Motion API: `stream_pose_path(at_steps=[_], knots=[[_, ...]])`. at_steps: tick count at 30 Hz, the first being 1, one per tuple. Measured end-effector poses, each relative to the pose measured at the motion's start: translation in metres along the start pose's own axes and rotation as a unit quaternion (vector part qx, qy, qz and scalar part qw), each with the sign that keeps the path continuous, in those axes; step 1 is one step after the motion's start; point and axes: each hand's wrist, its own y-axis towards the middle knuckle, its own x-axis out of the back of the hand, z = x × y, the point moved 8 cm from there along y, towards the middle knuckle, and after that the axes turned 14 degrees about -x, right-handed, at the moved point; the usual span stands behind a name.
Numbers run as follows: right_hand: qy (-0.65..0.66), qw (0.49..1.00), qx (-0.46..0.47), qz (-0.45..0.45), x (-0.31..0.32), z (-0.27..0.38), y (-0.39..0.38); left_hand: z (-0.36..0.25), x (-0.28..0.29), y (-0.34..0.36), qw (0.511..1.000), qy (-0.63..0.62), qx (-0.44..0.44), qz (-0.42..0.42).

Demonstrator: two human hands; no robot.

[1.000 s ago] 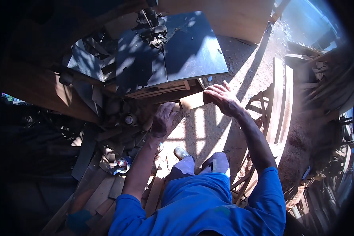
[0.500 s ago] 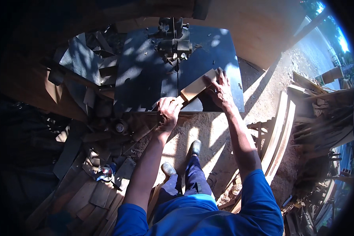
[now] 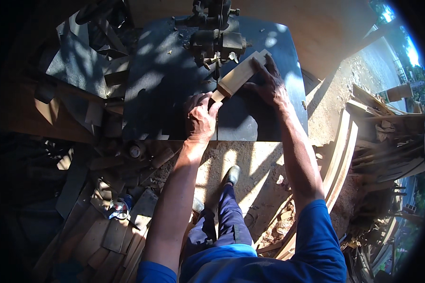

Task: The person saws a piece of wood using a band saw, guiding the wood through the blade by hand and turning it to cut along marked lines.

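Observation:
A pale wooden block (image 3: 240, 75), narrowed at its near left end, lies slantwise over the dark bandsaw table (image 3: 156, 85). My left hand (image 3: 200, 117) grips the narrow end between thumb and fingers. At the far right end, my right hand (image 3: 270, 81) holds the block with its fingers over the edge and thumb along the side. Just beyond the block stands the saw's blade guide (image 3: 217, 45), a dark metal assembly with the thin blade running down into the table slot. The block is close to the blade; I cannot tell whether they touch.
Wood offcuts (image 3: 113, 231) are heaped on the floor at the left, with a small white tub (image 3: 119, 209) among them. Long curved boards (image 3: 341, 155) lean at the right beside stacked scrap wood (image 3: 387, 151). A large brown panel (image 3: 311, 33) rises behind the table.
Both hands have carried the wooden block forward, closer to the blade guide. The view has shifted, and my body stands nearer to the table.

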Motion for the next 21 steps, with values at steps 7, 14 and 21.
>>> stream_pose_path(at_steps=[7,14,21], knots=[[0.028,0.998,-0.044,0.017,0.001,0.013,0.003,0.011,0.006,0.007,0.998,0.010,-0.051,-0.031],[0.030,0.999,-0.040,0.018,-0.001,0.014,0.006,0.008,0.001,0.011,0.997,0.039,-0.066,-0.014],[0.010,1.000,-0.019,0.011,-0.004,0.011,0.015,0.009,0.001,0.014,0.998,0.035,-0.059,-0.010]])
